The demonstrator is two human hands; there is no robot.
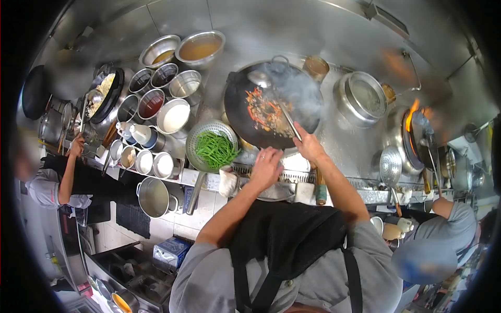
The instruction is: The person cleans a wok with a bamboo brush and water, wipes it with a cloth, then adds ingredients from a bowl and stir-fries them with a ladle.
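Note:
My right hand is wrapped round the end of a long-handled metal ladle. The ladle's bowl lies over the far side of a large black wok. Inside the wok, chopped food with orange-red strips spreads over the middle, and smoke or steam hangs over the right side. At the wok's near rim, my left hand is closed, its grip partly hidden. Left of the wok, a perforated strainer holds green beans. A whitish cloth sits beside its handle.
Several metal containers of sauces and powders stand at left, with two large bowls behind. A metal pot is on the right. Flames rise by another wok. Co-workers stand on both sides. Below left is a floor pot.

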